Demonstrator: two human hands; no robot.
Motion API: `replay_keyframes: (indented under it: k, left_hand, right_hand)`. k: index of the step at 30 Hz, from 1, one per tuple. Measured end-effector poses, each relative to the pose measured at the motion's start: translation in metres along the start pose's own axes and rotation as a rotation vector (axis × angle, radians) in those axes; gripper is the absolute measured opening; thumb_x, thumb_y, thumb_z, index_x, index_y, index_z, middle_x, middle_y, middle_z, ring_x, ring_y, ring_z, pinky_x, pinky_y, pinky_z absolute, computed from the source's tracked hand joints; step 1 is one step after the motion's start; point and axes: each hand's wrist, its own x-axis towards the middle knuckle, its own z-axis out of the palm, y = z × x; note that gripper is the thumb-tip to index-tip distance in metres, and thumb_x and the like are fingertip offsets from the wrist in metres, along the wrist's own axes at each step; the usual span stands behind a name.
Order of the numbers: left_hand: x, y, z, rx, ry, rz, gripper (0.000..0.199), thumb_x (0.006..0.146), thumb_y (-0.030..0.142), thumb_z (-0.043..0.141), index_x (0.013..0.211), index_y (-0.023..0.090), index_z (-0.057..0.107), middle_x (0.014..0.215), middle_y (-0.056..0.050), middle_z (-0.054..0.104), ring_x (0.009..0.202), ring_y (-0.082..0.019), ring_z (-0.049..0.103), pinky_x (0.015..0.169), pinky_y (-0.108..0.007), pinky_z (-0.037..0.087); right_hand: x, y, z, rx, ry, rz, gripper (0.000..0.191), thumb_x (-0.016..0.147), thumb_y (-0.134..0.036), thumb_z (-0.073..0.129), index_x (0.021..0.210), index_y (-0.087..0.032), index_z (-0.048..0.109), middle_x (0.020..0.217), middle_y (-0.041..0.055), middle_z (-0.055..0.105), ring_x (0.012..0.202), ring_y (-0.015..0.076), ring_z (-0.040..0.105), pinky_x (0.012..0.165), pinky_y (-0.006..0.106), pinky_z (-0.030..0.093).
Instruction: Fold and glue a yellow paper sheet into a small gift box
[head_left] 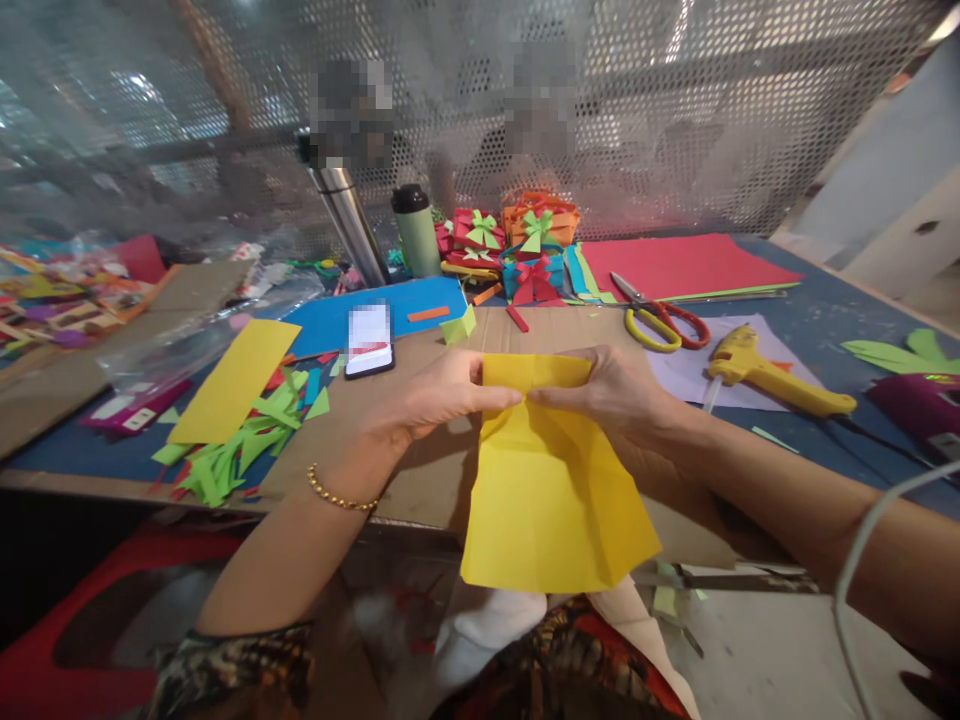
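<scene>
A creased sheet of yellow paper (551, 500) is held up between my two hands over the front edge of the table. My left hand (450, 390) pinches its upper left part, thumb in front and fingers behind. On the upper right, my right hand (615, 395) grips it the same way, and the two thumb tips almost meet at the middle crease. The lower part of the paper flares out and hangs toward my lap. Most of my fingers are hidden behind the sheet.
Scissors (660, 320) and a yellow glue gun (780, 370) lie to the right. Left are a phone (370, 340), green paper scraps (255, 440) and another yellow sheet (236, 380). Behind stand a steel flask (351, 225), a green bottle (417, 235), paper boxes with bows (536, 275) and red sheets (686, 265).
</scene>
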Motion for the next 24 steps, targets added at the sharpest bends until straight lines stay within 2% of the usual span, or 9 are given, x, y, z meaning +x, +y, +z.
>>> replay_keyframes:
  k: [3, 9, 13, 19, 24]
  left_hand:
    - [-0.0003, 0.0018, -0.0004, 0.037, -0.020, -0.031, 0.030, 0.064, 0.035, 0.076, 0.084, 0.013, 0.071, 0.079, -0.002, 0.070, 0.067, -0.011, 0.059, 0.061, -0.023, 0.045]
    - [0.0003, 0.0016, 0.0021, 0.052, 0.019, -0.023, 0.024, 0.060, 0.025, 0.067, 0.082, 0.015, 0.071, 0.076, -0.001, 0.070, 0.067, -0.014, 0.064, 0.057, -0.023, 0.047]
    - [0.0011, -0.0010, 0.0005, 0.099, 0.027, -0.032, 0.018, 0.061, 0.024, 0.065, 0.076, 0.016, 0.071, 0.074, -0.002, 0.071, 0.063, -0.014, 0.063, 0.053, -0.023, 0.046]
    - [-0.0015, 0.0023, -0.0010, 0.071, -0.027, -0.002, 0.025, 0.063, 0.023, 0.072, 0.087, 0.016, 0.075, 0.086, -0.003, 0.077, 0.069, -0.013, 0.067, 0.059, -0.022, 0.050]
    - [-0.0042, 0.0072, 0.0006, 0.097, -0.005, -0.054, 0.016, 0.064, 0.018, 0.066, 0.077, 0.014, 0.075, 0.078, -0.002, 0.074, 0.065, -0.013, 0.065, 0.056, -0.021, 0.049]
  right_hand:
    - [-0.0002, 0.0000, 0.0015, 0.015, -0.005, 0.006, 0.033, 0.058, -0.043, 0.087, 0.075, -0.018, 0.072, 0.072, 0.0042, 0.075, 0.061, 0.0175, 0.067, 0.050, 0.025, 0.052]
    - [0.0009, 0.0023, 0.0053, 0.090, -0.036, 0.013, 0.035, 0.054, -0.040, 0.089, 0.074, -0.017, 0.073, 0.074, 0.0044, 0.075, 0.061, 0.0167, 0.067, 0.052, 0.025, 0.053]
    - [-0.0001, 0.0027, 0.0034, 0.058, -0.060, 0.019, 0.026, 0.060, -0.036, 0.084, 0.075, -0.017, 0.073, 0.073, 0.0040, 0.075, 0.060, 0.0168, 0.067, 0.050, 0.025, 0.052]
    - [0.0001, 0.0016, 0.0011, -0.023, -0.061, 0.007, 0.017, 0.066, -0.031, 0.078, 0.076, -0.018, 0.073, 0.073, 0.0031, 0.074, 0.059, 0.0148, 0.066, 0.047, 0.022, 0.049]
    - [0.0013, 0.0050, 0.0013, 0.002, -0.066, 0.001, 0.021, 0.066, -0.033, 0.080, 0.079, -0.018, 0.074, 0.077, 0.0043, 0.076, 0.065, 0.0175, 0.069, 0.053, 0.025, 0.054]
